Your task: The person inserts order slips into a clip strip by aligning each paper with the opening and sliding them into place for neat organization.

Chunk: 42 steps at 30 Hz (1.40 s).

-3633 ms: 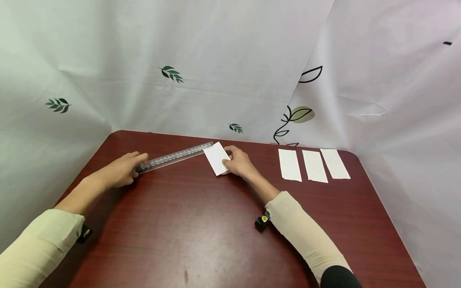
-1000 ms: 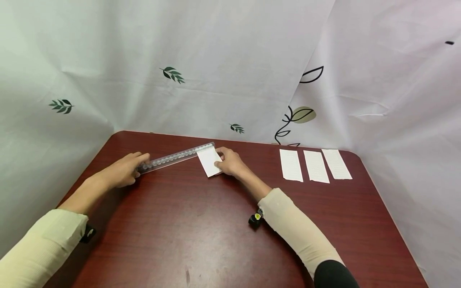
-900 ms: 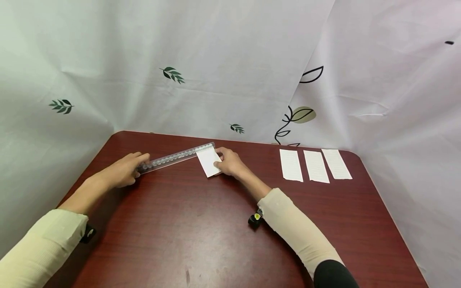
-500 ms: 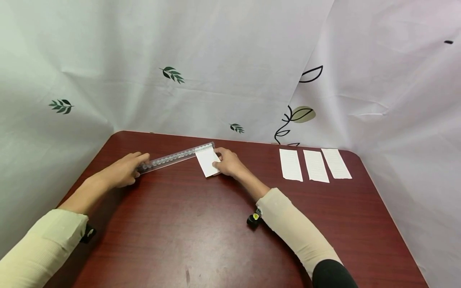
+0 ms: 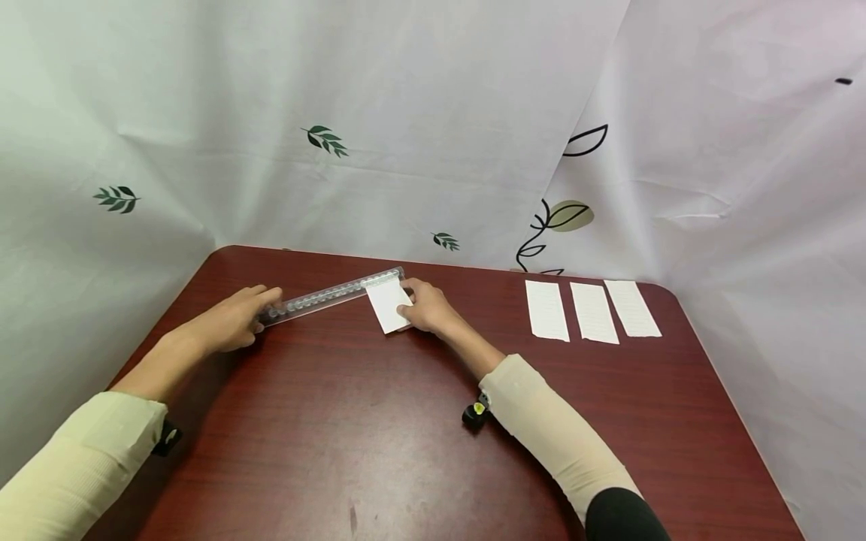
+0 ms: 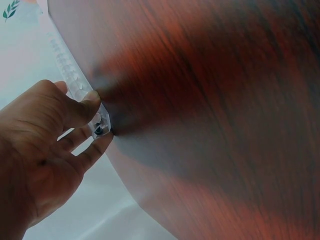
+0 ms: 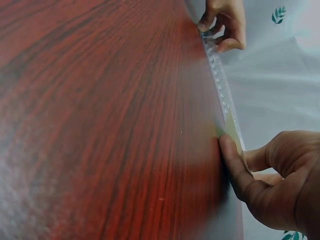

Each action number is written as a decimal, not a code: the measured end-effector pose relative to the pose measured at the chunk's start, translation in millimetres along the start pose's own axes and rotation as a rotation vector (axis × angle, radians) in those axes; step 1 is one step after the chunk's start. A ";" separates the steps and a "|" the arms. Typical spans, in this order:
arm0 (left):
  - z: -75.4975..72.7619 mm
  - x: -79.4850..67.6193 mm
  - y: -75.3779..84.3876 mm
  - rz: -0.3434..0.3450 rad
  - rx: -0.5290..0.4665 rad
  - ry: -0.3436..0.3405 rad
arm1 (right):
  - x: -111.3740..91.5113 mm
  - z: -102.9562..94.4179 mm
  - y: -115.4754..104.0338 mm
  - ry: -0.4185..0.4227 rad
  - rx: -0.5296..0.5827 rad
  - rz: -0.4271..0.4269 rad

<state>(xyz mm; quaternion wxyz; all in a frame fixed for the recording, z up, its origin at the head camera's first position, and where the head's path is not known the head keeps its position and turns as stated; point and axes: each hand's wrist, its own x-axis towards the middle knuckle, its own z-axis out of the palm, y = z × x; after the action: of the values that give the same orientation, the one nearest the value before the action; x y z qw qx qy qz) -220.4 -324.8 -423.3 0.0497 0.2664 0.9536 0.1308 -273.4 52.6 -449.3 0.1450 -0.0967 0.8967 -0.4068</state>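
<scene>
A long clear plastic strip (image 5: 325, 294) with a row of round bumps lies slanted across the back of the table. My left hand (image 5: 233, 319) pinches its left end; in the left wrist view the thumb and fingers (image 6: 91, 102) close around that end. At the strip's right end, a white card (image 5: 389, 303) slants toward me, its top edge overlapping the strip. My right hand (image 5: 426, 306) grips the card's right side, thumb on top and the other fingers partly hidden. The right wrist view shows the card (image 7: 233, 131) edge-on against the strip.
Three white paper slips, a left one (image 5: 547, 311), a middle one (image 5: 594, 312) and a right one (image 5: 632, 309), lie side by side at the back right of the reddish-brown table (image 5: 419, 451). A white curtain (image 5: 419, 113) with leaf prints hangs behind and beside it.
My right hand has slid the white card left, so its top edge now overlaps the strip's right end more; the latest shift is slight. My left hand stays on the strip's left end.
</scene>
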 end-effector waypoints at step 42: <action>-0.5 -0.1 -0.7 -0.007 -0.018 -0.009 | 42.4 35.3 23.2 -0.054 -0.118 0.008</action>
<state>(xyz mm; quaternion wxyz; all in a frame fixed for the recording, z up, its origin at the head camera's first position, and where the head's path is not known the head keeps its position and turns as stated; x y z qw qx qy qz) -220.7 -325.6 -423.0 0.0570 0.2633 0.9531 0.1381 -302.6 30.6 -496.7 0.1646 -0.1123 0.9153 -0.3499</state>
